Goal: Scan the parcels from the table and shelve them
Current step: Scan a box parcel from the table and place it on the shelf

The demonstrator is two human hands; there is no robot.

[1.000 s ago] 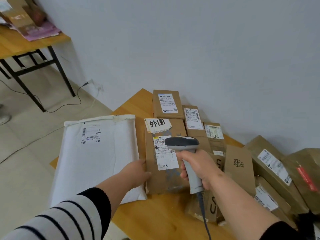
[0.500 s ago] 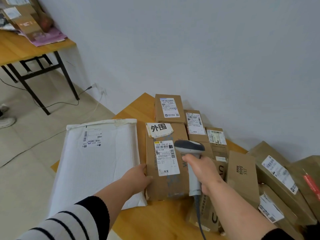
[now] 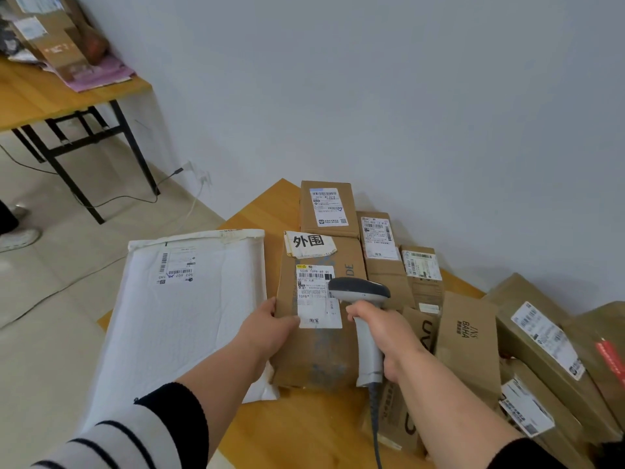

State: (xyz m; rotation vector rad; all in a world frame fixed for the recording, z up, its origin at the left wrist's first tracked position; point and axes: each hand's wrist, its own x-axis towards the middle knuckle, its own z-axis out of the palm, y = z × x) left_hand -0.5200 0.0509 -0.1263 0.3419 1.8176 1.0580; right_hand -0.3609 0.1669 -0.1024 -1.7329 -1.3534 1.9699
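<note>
A brown cardboard parcel [image 3: 318, 353] with a white shipping label and a strip with two black characters lies on the wooden table [image 3: 304, 431]. My left hand [image 3: 270, 328] grips its left edge. My right hand [image 3: 385, 336] is shut on a grey handheld scanner [image 3: 363, 306], whose head hovers over the label's right side. A large white padded mailer [image 3: 182, 319] lies to the left, overhanging the table edge.
Several more brown parcels [image 3: 328, 206] crowd the table along the wall, back and right, including a tall one [image 3: 468, 346] beside my right arm. A second wooden table [image 3: 50, 99] with parcels stands far left. A cable runs across the floor [image 3: 40, 299].
The scanner head has moved left, back over the label. My left hand has slid up the parcel's left edge and onto its top.
</note>
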